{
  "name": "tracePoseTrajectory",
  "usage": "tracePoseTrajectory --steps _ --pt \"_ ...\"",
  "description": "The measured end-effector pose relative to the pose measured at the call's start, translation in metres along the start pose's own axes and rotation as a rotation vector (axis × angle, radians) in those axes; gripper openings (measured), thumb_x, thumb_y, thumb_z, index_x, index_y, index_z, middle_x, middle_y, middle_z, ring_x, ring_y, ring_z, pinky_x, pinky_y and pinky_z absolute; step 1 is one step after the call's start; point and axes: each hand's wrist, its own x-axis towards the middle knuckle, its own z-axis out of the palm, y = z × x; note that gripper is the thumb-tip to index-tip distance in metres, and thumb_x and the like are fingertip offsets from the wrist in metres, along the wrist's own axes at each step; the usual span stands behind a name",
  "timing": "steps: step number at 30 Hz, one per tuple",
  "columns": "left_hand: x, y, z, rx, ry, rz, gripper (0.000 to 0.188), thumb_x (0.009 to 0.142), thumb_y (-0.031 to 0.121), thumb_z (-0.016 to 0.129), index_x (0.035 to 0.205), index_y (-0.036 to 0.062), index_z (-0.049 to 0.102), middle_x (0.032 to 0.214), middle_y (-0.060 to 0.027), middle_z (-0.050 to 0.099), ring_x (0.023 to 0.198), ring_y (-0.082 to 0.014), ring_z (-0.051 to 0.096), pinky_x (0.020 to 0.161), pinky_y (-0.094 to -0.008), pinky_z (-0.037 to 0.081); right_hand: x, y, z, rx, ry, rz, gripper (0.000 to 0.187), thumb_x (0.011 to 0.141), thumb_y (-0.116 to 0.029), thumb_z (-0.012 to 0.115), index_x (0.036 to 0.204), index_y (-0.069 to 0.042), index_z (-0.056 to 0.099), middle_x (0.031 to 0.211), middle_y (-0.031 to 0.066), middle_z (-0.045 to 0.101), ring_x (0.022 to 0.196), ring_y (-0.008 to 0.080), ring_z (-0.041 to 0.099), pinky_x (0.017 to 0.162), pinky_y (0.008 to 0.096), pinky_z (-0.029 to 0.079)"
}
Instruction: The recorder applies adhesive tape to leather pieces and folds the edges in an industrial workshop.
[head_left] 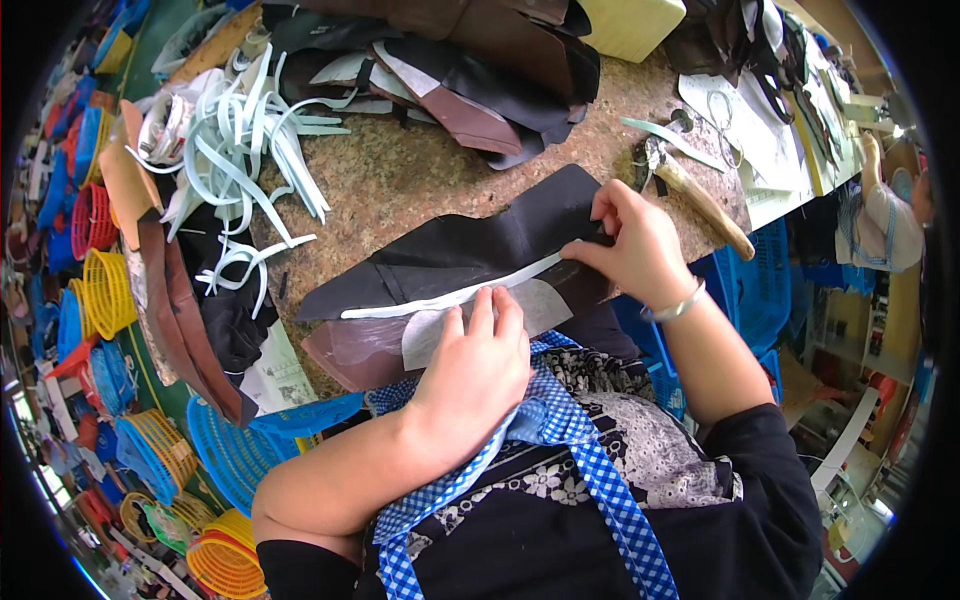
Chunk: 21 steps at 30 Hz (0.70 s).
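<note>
A shaped leather piece, black [480, 240] on its far part and brown [350, 348] on its near part, lies on the worktop in front of me. A narrow white strip [430, 300] runs along the line between the two parts. My left hand [470, 365] rests over the near part, its fingers stretched out and fingertips touching the strip near its middle. Beneath those fingers is a grey patch [545, 306]. At the piece's right end, my right hand [640, 245] is closed on the leather edge, its thumb by the strip's end; what its fingertips cover is hidden.
Loose pale strips [235, 160] are heaped at the left, beside brown leather pieces [175, 300]. More leather [460, 90] is stacked at the back. A wooden-handled hammer [710, 205] and paper sheets [735, 120] lie right. Blue baskets [235, 450] stand below the worktop.
</note>
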Motion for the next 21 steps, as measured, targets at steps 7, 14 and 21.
tracePoseTrajectory --steps 7,14,21 --pt "0.043 -0.049 -0.006 -0.163 0.496 -0.350 0.055 0.077 0.028 0.079 0.119 0.0005 0.059 0.114 -0.0146 0.063 0.116 -0.0316 0.055 0.100 -0.0450 0.041 -0.045 0.006 0.002 0.186 0.024 -0.213 0.030 0.075 -0.001 0.073 0.104 -0.004 0.066 0.096 0.0127 0.062 0.090 0.0294 0.062 0.081 0.0401 0.051" --pt "0.035 -0.058 -0.002 -0.315 0.403 -0.264 0.032 0.073 0.021 0.080 0.095 0.0039 0.064 0.103 -0.0108 0.063 0.099 -0.0297 0.059 0.093 -0.0445 0.041 -0.049 -0.004 0.012 0.079 0.133 -0.258 0.032 0.075 -0.007 0.074 0.106 -0.001 0.067 0.102 0.0138 0.061 0.093 0.0315 0.061 0.083 0.0394 0.051" --pt "0.016 -0.016 0.024 -0.176 0.360 0.069 0.026 0.080 0.013 0.059 0.100 -0.0032 0.065 0.109 -0.0168 0.065 0.104 -0.0310 0.063 0.088 -0.0409 0.050 -0.027 0.003 0.012 0.167 0.021 -0.130 0.017 0.077 -0.008 0.078 0.091 -0.004 0.068 0.082 0.0077 0.058 0.070 0.0211 0.060 0.063 0.0309 0.050"
